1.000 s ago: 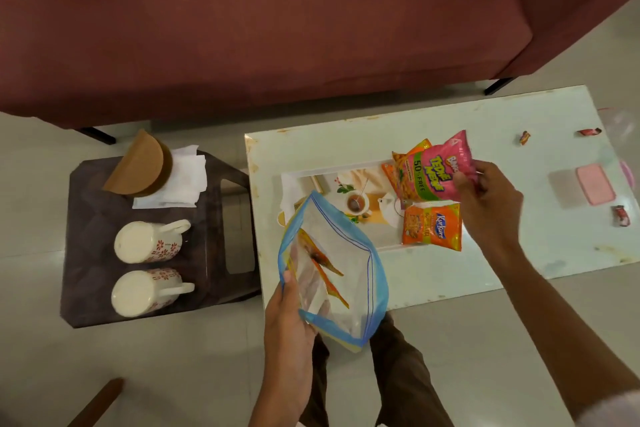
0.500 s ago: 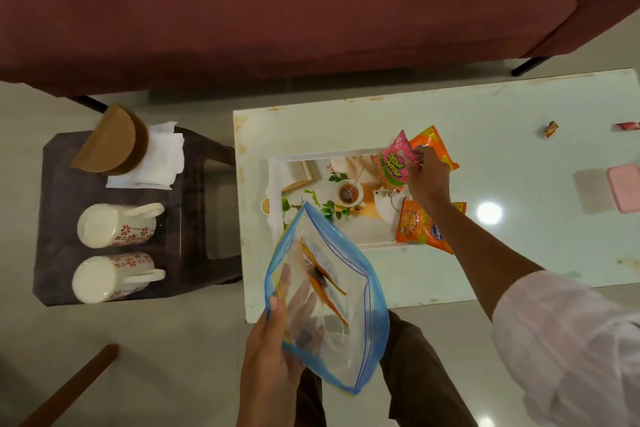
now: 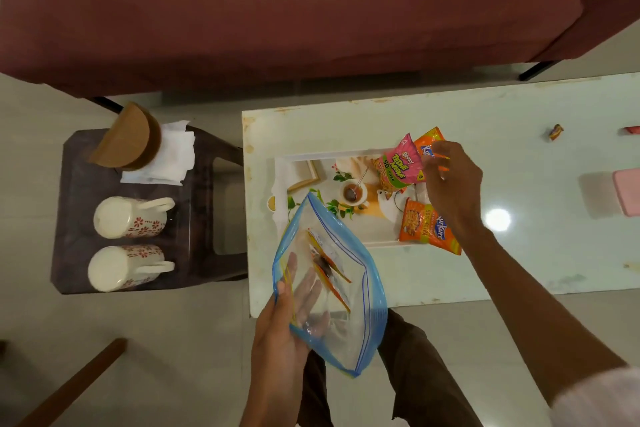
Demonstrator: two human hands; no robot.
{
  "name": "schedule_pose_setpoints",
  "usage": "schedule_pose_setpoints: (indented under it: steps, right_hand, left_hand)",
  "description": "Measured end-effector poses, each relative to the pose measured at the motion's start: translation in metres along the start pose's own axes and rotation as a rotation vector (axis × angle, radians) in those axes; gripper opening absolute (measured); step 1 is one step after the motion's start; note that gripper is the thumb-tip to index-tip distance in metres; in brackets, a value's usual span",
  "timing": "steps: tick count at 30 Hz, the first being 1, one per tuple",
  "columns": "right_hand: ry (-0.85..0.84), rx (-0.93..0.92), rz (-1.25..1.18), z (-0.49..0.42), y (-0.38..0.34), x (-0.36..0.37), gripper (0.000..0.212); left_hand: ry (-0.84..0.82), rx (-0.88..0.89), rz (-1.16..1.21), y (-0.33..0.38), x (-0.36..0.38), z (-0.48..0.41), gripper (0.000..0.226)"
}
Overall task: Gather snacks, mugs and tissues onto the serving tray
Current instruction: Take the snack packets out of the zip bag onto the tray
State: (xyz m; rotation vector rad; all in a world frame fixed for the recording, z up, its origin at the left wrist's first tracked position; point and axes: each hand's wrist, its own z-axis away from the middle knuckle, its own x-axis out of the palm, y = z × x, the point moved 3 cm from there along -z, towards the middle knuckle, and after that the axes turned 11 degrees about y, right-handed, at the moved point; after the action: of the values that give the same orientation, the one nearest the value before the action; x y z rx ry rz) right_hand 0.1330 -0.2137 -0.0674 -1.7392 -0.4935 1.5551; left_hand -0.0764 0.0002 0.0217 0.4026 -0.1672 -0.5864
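The serving tray [image 3: 282, 163] lies on the table [image 3: 346, 125]. Three snack packets [image 3: 398, 168] sit at its three o'clock end. At nine o'clock, a stool [image 3: 74, 184] bears two mugs [image 3: 130, 218], tissues [image 3: 173, 156] at twelve o'clock behind them.

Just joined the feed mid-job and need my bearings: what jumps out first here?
The bright pink snack packet and two orange snack packets on the printed serving tray stand out, with the right hand over them. The left hand holds a clear blue-edged zip bag in front. On the dark stool to the left lie two white floral mugs and white tissues.
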Motion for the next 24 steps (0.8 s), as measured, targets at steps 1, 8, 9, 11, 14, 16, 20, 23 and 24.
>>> schedule_pose_setpoints:
  steps: [1,8,9,11,14,16,20,23,24]
  right_hand:
    - [-0.016,-0.048,-0.057,0.016,-0.023,-0.014,0.015]
    - [-0.489,-0.248,-0.008,0.150,-0.116,-0.034,0.013]
    - [-0.552,-0.291,0.146,0.159,-0.115,-0.024,0.015]
    - [-0.634,-0.316,0.466,0.168,-0.108,-0.002,0.021]
    - [-0.633,-0.211,0.597,0.179,-0.097,0.023,0.039]
    - [-0.591,-0.182,0.646,0.182,-0.091,0.036,0.051]
    - [-0.653,-0.156,0.672,0.185,-0.083,0.044,0.023]
    - [-0.745,-0.076,0.628,0.196,-0.099,0.042,0.019]
    - [-0.713,-0.035,0.590,0.199,-0.105,0.042,0.017]
  left_hand:
    - [0.035,0.027,-0.011,0.002,0.001,0.003,0.060]
    - [0.086,0.052,-0.112,0.002,-0.003,0.015,0.030]
    - [0.110,0.047,-0.154,0.001,-0.005,0.015,0.031]
    - [0.141,0.055,-0.214,0.001,-0.007,0.018,0.045]
    - [0.101,0.095,-0.201,0.006,-0.008,0.025,0.095]
    - [0.090,0.109,-0.151,0.007,-0.013,0.024,0.149]
    - [0.052,0.108,-0.219,0.012,-0.024,0.024,0.099]
    - [0.015,0.115,-0.209,0.017,-0.028,0.025,0.096]
    - [0.016,0.088,-0.182,0.016,-0.032,0.021,0.107]
